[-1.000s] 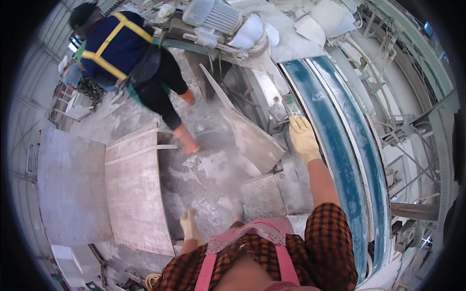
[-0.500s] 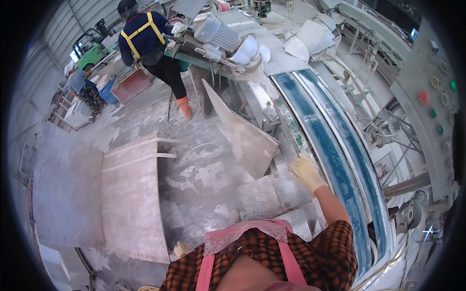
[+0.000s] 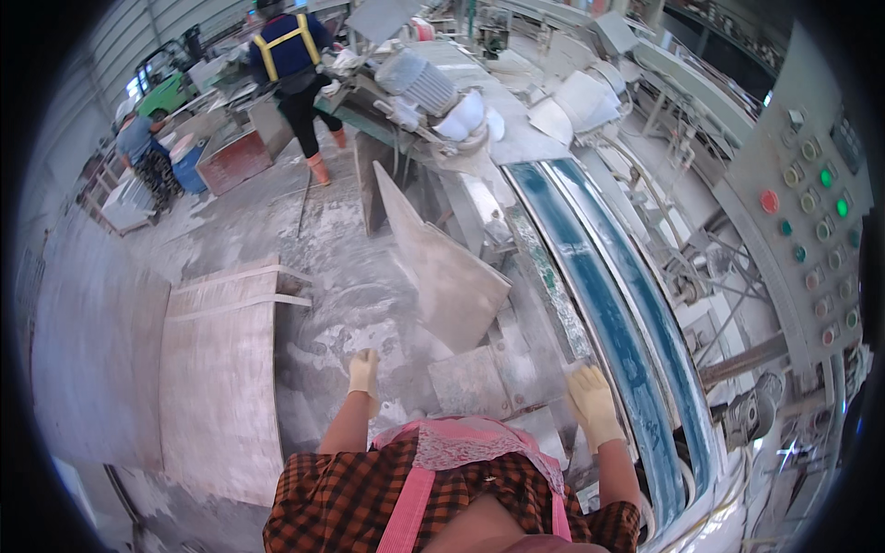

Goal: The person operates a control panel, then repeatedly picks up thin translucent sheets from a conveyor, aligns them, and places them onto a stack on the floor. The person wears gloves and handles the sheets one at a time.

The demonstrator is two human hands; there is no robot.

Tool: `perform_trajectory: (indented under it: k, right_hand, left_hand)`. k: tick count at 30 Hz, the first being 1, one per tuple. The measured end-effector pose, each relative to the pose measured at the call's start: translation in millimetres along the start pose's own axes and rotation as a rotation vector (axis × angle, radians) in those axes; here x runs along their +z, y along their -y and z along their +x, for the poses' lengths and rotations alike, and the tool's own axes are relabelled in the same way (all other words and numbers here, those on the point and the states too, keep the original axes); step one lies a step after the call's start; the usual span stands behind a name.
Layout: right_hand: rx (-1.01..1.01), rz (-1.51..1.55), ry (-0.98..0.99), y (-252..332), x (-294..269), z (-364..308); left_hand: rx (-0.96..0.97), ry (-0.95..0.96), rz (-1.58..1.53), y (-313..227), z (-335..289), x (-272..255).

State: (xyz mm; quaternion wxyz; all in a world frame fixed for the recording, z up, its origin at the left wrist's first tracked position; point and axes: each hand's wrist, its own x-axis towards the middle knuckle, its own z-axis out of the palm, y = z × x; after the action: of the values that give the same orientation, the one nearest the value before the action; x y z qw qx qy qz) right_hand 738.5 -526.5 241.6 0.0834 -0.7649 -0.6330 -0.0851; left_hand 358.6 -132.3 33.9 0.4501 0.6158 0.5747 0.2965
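Observation:
My left hand, in a cream glove, is held out over the wet grey floor with its fingers curled in. I see nothing in it. My right hand, gloved the same way, is beside the near rail of the machine bed, which carries long blue belts. Its fingers point forward, slightly bent and apart, and hold nothing I can see. Whether they touch the rail I cannot tell. Ahead of my hands, stone slabs lean against the machine's side. Flat pieces lie between my hands.
Large pale boards stand at the left, with light straps over one. A control panel with coloured buttons rises at the right. Motors sit on the machine ahead. One co-worker stands beyond; another bends near a blue barrel.
My left hand has come up and forward from beside my body. My right hand has moved back along the rail, nearer to me. The co-worker in the harness has stepped farther away.

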Motion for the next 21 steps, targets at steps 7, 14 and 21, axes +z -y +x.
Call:
perform_trajectory:
  k: [7, 14, 21]
  right_hand:
    - [-0.119, 0.028, 0.057, -5.1, -7.0, 8.9]
    - [-0.181, 0.079, -0.024, -16.4, -7.7, 38.9]
    - [-0.089, 0.06, 0.036, -17.4, -2.8, 58.4]
  left_hand:
    - [-0.087, -0.043, 0.237, 32.4, -33.5, -1.5]
    - [-0.468, -0.182, 0.209, 101.3, -83.2, -64.9]
    - [-0.613, -0.236, 0.269, 118.8, -111.0, -87.1]
